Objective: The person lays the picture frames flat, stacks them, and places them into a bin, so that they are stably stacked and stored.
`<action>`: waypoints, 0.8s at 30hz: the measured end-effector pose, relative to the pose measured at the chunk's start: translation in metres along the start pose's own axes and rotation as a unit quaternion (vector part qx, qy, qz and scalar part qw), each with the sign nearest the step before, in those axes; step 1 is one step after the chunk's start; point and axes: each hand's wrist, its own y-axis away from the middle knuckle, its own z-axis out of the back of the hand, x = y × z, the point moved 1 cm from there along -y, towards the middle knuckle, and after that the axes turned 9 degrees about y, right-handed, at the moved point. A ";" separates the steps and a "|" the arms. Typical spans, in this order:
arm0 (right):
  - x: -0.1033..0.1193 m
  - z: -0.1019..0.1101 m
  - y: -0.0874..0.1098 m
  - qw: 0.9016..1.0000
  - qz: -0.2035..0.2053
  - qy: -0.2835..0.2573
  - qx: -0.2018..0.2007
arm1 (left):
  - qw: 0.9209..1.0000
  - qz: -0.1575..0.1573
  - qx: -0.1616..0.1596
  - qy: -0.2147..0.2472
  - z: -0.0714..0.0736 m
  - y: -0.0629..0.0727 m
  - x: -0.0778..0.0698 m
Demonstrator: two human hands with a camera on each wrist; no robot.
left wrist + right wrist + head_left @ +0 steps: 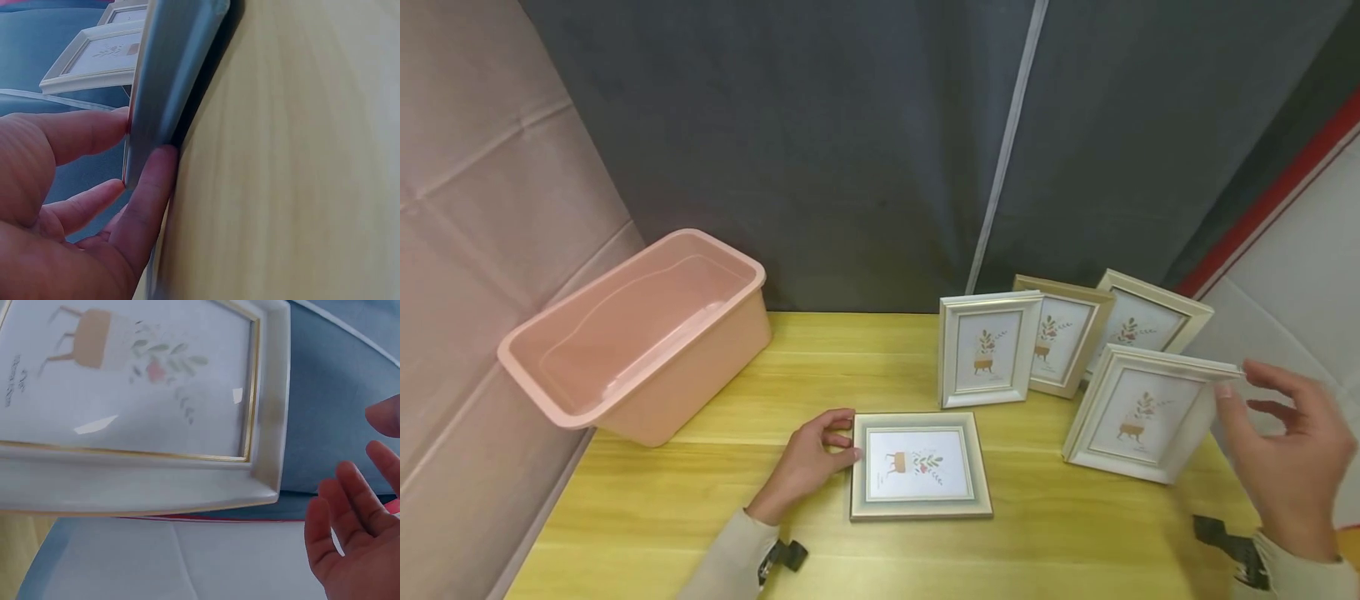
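Note:
A picture frame [922, 505] with a pale, grey-tinged border lies face up on the table. My left hand [814, 457] pinches its left edge; in the left wrist view the fingers [153, 187] meet the frame's side [165, 81] close to the tabletop. On the right stands a white picture frame [1078, 417] holding a plant print. Just beside its upper right corner is my right hand [1292, 442], fingers spread and loosely bent. In the right wrist view a gap separates the right hand [359, 531] from the white frame [269, 406], with nothing held.
Behind stand another white frame [947, 358], a tan frame [1071, 387] and a cream frame [1195, 317], close together. A pink plastic bin [700, 367] sits at the table's left side. A dark curtain [850, 167] hangs along the back edge of the wooden table [700, 500].

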 end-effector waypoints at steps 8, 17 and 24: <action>-0.023 -0.008 -0.001 0.998 -0.059 0.022 0.015 | 1.000 0.001 0.003 -0.002 0.000 0.000 -0.001; -0.049 -0.019 -0.003 0.981 -0.121 -0.068 0.135 | 1.000 0.005 0.007 -0.002 0.000 0.000 -0.002; -0.067 -0.019 -0.004 0.975 -0.095 -0.073 0.189 | 1.000 0.008 0.008 0.001 0.001 0.000 -0.003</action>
